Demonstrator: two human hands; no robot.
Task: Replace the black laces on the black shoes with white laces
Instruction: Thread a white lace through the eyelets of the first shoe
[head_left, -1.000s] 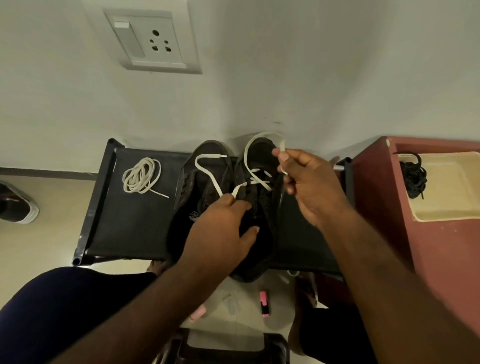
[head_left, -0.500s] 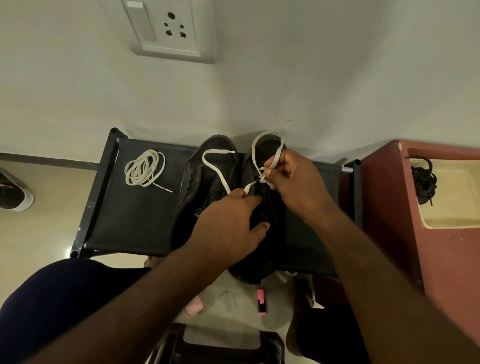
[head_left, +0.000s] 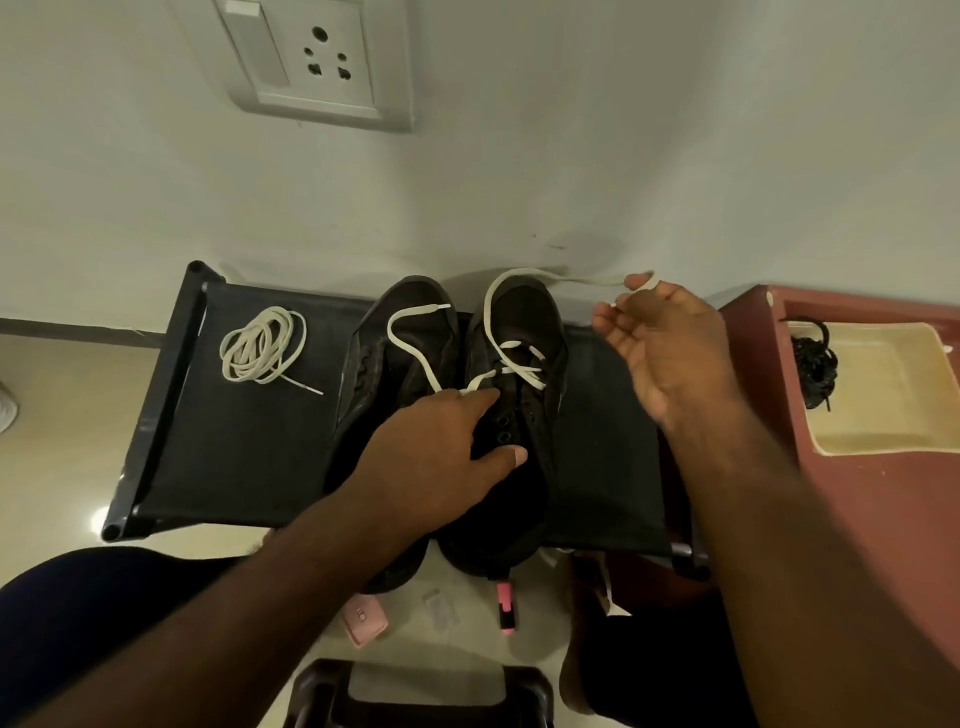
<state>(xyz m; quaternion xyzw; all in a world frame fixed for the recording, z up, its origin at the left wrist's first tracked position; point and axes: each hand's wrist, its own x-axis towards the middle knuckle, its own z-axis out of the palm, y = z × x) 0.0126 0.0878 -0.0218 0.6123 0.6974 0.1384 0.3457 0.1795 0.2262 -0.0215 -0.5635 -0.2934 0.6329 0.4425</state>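
Observation:
Two black shoes stand side by side on a black rack shelf (head_left: 234, 441), toes to the wall. The right shoe (head_left: 535, 312) has a white lace (head_left: 519, 364) threaded through its front eyelets. One lace end lies across the left shoe (head_left: 374, 374). The other end loops over the right shoe's toe to my right hand (head_left: 670, 358), which pinches it at the fingertips, raised to the right of the shoes. My left hand (head_left: 431, 457) grips the right shoe, with the index finger on the lace crossing and the thumb on the tongue.
A second white lace (head_left: 262, 345) lies coiled on the rack's left part. Black laces (head_left: 815, 364) sit in a cream tray (head_left: 883, 415) on a red-brown cabinet (head_left: 857, 545) at right. A wall socket (head_left: 317, 62) is above. Small pink items (head_left: 506, 608) lie on the floor below.
My right hand has left the eyelets and moved out to the right, drawing the white lace end with it. My left hand stays on the right shoe.

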